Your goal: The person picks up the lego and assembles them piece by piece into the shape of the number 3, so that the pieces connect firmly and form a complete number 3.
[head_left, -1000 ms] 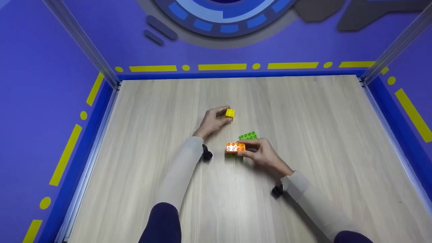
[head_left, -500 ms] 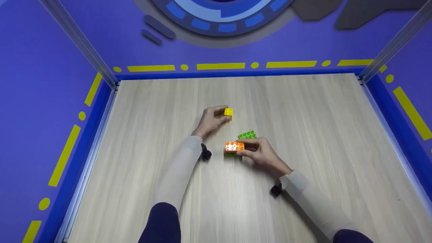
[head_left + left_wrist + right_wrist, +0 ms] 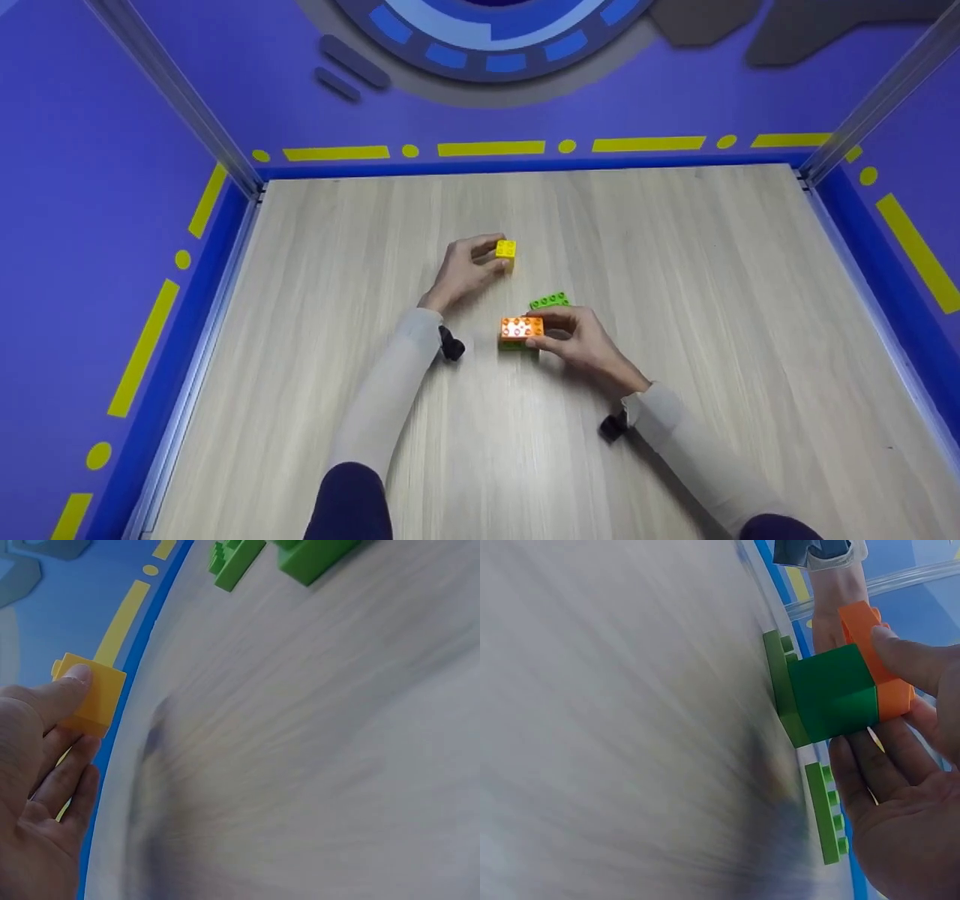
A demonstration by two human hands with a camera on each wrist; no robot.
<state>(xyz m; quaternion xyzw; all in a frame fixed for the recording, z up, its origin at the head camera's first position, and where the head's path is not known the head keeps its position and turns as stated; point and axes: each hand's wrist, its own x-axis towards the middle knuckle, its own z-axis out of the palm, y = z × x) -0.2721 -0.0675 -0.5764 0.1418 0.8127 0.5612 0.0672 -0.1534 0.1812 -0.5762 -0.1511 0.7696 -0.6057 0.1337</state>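
Three views: head, left wrist, right wrist.
Head, left hand (image 3: 466,268): a small yellow brick (image 3: 505,250) is pinched at the middle of the wooden tabletop (image 3: 675,315).
Head, right hand (image 3: 581,341): an orange brick (image 3: 521,328) is gripped atop a green brick, with a flat green plate (image 3: 550,301) just behind.
Left wrist: the yellow brick (image 3: 88,694) is held between thumb and fingers (image 3: 64,694).
Right wrist: the orange brick (image 3: 874,660) is seen clasped by curled fingers (image 3: 915,660), seated on a green brick (image 3: 832,694) over a thin green plate (image 3: 780,686); a second green plate (image 3: 826,811) lies beside the palm.
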